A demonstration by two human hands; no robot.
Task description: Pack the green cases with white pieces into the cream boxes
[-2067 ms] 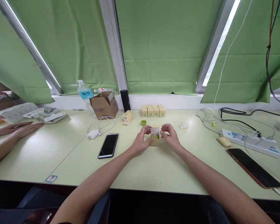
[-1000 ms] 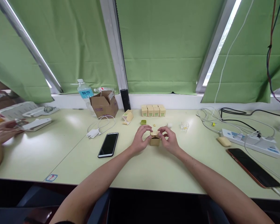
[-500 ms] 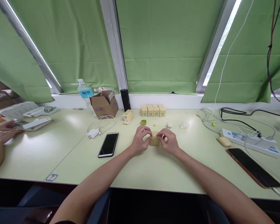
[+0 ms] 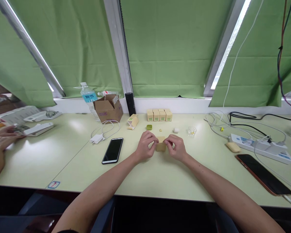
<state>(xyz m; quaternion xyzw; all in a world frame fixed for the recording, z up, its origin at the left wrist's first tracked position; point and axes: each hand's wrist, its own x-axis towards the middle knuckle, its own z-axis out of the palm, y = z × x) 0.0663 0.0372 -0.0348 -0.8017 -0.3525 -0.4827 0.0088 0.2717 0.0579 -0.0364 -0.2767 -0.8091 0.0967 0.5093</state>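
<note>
A small tan cardboard box [image 4: 161, 147] sits on the table between my hands, its flap raised at the back. My left hand [image 4: 146, 144] pinches its left upper edge with thumb and fingers. On the opposite side, my right hand [image 4: 176, 146] is closed on the right upper edge the same way. Beyond them lie a green square ring-like piece [image 4: 149, 127], a tiny yellow piece [image 4: 160, 130], a white roll-like piece [image 4: 176, 130] and a clear plastic piece [image 4: 191, 130]. Several matching small boxes [image 4: 159, 115] stand in a row at the back, and another opened box [image 4: 132, 121] lies tilted to their left.
A phone [image 4: 113, 150] and a white charger [image 4: 97, 138] lie to the left, before a brown carton [image 4: 108, 108] and water bottle [image 4: 89, 97]. At right are a power strip [image 4: 262, 149] and second phone [image 4: 264, 174]. Another person's hands [image 4: 2, 139] are at far left.
My hands have barely moved on the box. Its raised flap shows slightly more between my fingers; everything else stays in place.
</note>
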